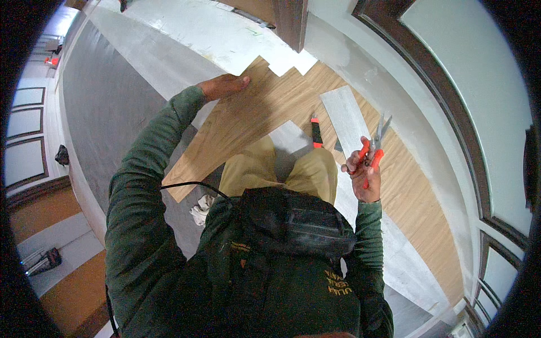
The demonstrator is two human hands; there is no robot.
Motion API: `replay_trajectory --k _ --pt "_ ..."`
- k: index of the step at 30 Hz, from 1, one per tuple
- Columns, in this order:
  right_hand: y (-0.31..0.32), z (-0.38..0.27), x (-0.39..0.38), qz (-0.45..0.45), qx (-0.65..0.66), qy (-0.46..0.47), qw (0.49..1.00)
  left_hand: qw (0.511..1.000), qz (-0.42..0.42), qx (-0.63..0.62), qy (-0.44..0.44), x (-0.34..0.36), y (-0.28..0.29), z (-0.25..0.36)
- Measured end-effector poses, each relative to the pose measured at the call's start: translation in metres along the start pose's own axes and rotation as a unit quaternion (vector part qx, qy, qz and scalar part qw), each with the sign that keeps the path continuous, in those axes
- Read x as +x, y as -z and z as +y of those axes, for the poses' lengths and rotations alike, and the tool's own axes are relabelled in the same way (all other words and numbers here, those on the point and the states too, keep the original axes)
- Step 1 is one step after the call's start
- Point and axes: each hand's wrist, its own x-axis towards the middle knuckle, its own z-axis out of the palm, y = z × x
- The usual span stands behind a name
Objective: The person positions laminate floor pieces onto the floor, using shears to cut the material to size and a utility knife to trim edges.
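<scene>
A long wood-look floor plank (214, 141) slants across the floor in front of my knees. My left hand (224, 87) grips its far left edge, thumb over the top; the other fingers are mostly hidden. In my right hand (367, 180), turned palm up, are red-handled scissors (377, 159), their blades spread and pointing away from me. Between the two hands lies a utility knife (316, 134) with a black and red handle. Close to the scissors a pale grey strip (345, 115) rests on the wood-look flooring (411, 186).
A brown door-frame post (291, 25) stands at the far end, beside the white floor patch (208, 28). Panelled wall (473, 84) runs along the right. A crumpled white cloth (202, 210) lies by my left leg. Dark grey flooring (107, 96) spreads to the left.
</scene>
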Motion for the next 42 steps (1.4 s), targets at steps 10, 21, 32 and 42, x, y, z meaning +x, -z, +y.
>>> replay_trajectory --k 10,21,32,42 --pt "-0.071 -0.035 -0.038 -0.112 -0.513 -0.035 0.851 0.969 0.152 -0.048 -0.187 -0.099 -0.021 0.045" --pt "-0.109 -0.07 -0.077 -0.113 -0.499 -0.064 0.857 0.983 0.115 -0.064 -0.129 -0.152 -0.07 0.071" --pt "-0.105 -0.078 -0.089 -0.112 -0.543 -0.074 0.829 0.989 0.073 -0.077 -0.1 -0.14 -0.084 0.063" --pt "-0.125 -0.078 -0.087 -0.085 -0.657 0.03 0.749 0.981 0.115 -0.087 -0.126 -0.145 -0.09 0.062"
